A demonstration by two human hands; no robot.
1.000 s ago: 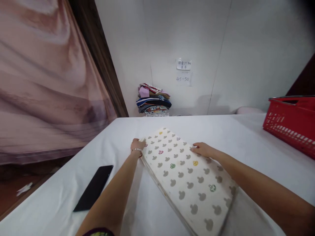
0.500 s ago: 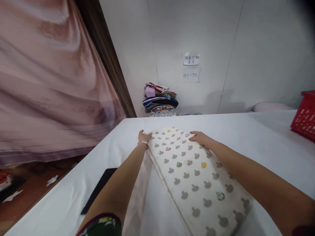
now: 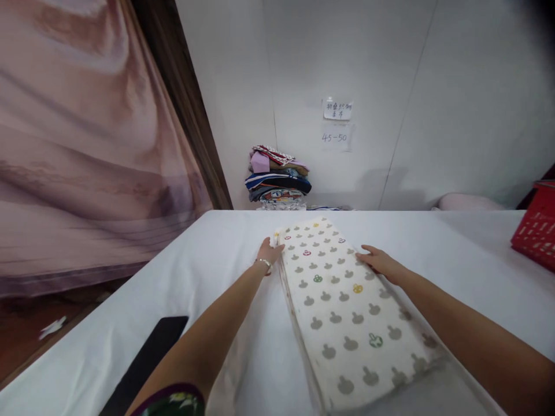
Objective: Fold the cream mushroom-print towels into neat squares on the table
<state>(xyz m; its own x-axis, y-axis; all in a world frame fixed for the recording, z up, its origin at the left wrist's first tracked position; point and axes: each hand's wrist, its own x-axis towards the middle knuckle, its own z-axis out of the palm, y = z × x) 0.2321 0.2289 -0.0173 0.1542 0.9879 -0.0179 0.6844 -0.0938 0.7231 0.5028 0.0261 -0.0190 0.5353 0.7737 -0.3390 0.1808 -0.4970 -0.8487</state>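
My left hand (image 3: 270,254), fingers loosely spread, touches the left edge of the cloth (image 3: 338,306) at center and lower right. My right hand (image 3: 377,263) is open at its right edge, gripping nothing. My left forearm partly covers the phone (image 3: 150,361), lower left. The basket (image 3: 537,225) sits far right.

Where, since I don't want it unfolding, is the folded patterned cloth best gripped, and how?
Probably by both long edges of the folded patterned cloth, coming in low from left and right, reaching under every layer. It lies flat and long, and its left edge shows stacked layers, so pinching only the top might open it.
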